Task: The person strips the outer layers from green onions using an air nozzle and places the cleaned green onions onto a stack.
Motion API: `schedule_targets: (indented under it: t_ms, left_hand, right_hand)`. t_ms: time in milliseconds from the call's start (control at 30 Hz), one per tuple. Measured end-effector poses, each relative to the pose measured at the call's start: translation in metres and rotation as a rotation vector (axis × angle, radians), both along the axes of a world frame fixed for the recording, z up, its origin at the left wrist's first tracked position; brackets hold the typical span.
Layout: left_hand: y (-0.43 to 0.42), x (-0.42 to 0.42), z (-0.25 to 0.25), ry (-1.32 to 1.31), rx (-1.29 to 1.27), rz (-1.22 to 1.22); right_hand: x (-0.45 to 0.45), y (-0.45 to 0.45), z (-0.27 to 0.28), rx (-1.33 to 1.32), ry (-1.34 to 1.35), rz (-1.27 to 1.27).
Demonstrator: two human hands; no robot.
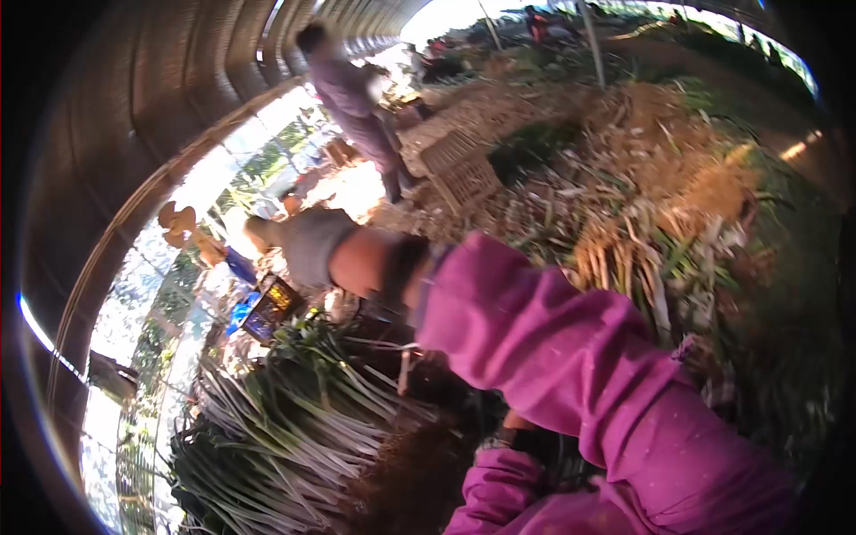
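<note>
My right arm, in a pink sleeve, stretches across the view. My right hand wears a greyish glove and is held up, its fingers smeared by motion; whether it holds anything is unclear. Below it lies a large pile of long green onions, with white stalks, green leaves and brown roots. Little of my left hand shows: it is low, beneath the right sleeve, and its fingers are hidden. To the right of the right forearm is a heap of onions with yellowish stalks.
A standing person is beyond my right hand, beside a slatted crate. A dark basket with something blue by it stands past the onion pile. Loose leaves and stalks litter the ground. Metal poles rise at the back.
</note>
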State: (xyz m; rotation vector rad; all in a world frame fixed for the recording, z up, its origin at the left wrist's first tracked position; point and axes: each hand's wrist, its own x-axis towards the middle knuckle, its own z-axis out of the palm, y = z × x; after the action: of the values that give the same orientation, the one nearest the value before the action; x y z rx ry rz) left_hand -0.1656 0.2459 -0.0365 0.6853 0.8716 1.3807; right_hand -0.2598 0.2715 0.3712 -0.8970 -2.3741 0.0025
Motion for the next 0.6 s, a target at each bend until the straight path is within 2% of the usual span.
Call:
schedule_targets:
  t_ms: [33, 67, 133, 167, 267, 300, 333, 400, 433, 467, 500, 567, 600]
  left_hand:
    - [0.004, 0.000, 0.002, -0.010, 0.000, 0.001]
    - [0.003, 0.001, 0.006, -0.024, 0.000, 0.005]
    - [-0.001, 0.001, 0.008, -0.038, 0.007, 0.009]
    - [-0.007, 0.003, 0.006, -0.033, 0.009, 0.011]
    - [-0.015, 0.001, 0.004, -0.048, -0.005, 0.005]
    - [-0.018, 0.000, 0.001, -0.053, -0.002, 0.003]
    - [-0.021, -0.003, 0.000, -0.058, 0.001, 0.004]
    - [-0.027, -0.007, -0.001, -0.074, 0.029, 0.008]
    - [-0.029, -0.008, -0.001, -0.061, 0.034, 0.004]
    - [-0.031, -0.008, 0.003, -0.046, 0.029, 0.003]
    - [-0.033, -0.011, 0.012, 0.132, -0.120, -0.029]
    - [-0.036, -0.009, 0.004, 0.170, -0.067, -0.015]
    - [-0.032, -0.005, 0.003, 0.185, -0.025, 0.001]
  right_hand:
    - [-0.011, 0.004, 0.016, -0.001, 0.146, -0.005]
    - [-0.006, 0.005, 0.014, -0.180, 0.188, 0.022]
    - [0.016, -0.017, 0.004, -0.170, -0.062, -0.029]
    - [0.025, -0.021, -0.012, -0.243, -0.103, -0.045]
    - [0.065, -0.039, -0.068, -0.398, -0.191, -0.082]
    - [0.078, -0.037, -0.107, -0.238, -0.074, -0.101]
    - [0.094, -0.028, -0.151, -0.216, 0.038, -0.121]
    - [0.136, -0.035, -0.204, -0.374, 0.173, -0.174]
    - [0.160, -0.059, -0.208, -0.401, 0.280, -0.208]
    - [0.177, -0.070, -0.219, -0.480, 0.256, -0.322]
    - [0.193, -0.086, -0.236, -0.565, 0.235, -0.443]
    - [0.226, -0.107, -0.303, -0.454, 0.358, -0.459]
    - [0.246, -0.141, -0.313, -0.734, 0.180, -0.540]
